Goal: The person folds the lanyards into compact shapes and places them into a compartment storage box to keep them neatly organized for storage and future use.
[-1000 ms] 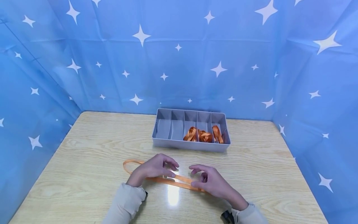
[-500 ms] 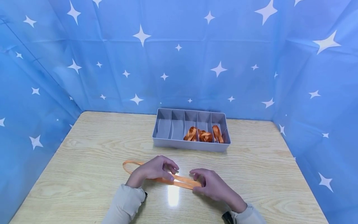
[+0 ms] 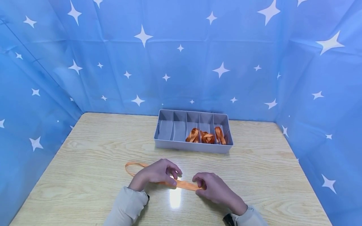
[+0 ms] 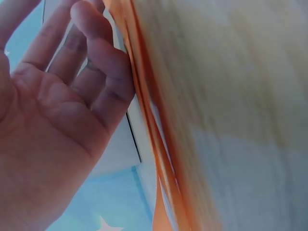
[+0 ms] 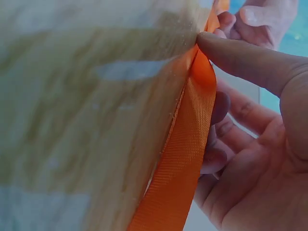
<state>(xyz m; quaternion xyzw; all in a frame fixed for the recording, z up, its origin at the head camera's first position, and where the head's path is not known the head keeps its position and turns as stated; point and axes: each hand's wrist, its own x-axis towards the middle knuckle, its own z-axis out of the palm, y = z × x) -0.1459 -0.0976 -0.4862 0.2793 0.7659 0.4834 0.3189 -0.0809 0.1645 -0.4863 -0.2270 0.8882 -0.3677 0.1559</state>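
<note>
A long orange ribbon (image 3: 185,185) lies across the table, its left end spread in a round loop. My right hand (image 3: 213,188) pinches its right end, thumb on the near side; in the right wrist view the ribbon (image 5: 175,159) bends between thumb and fingers. My left hand (image 3: 159,172) is arched over the middle, thumb tip at the strands and fingers loosely bent. In the left wrist view the outermost bent finger of the left hand (image 4: 62,101) lies against the layered strands of ribbon (image 4: 142,91). The part beneath the left palm is hidden in the head view.
Beyond the hands stands a grey box (image 3: 192,147) with several compartments. Folded orange ribbons (image 3: 207,138) lie in its three right-hand compartments. The wood-grain table (image 3: 85,150) meets a blue star-patterned curtain (image 3: 181,78) at the back and sides.
The two strands between my hands, earlier apart, now lie together as one band. My right hand has shifted slightly toward me and closed more on the end; my left hand has barely moved.
</note>
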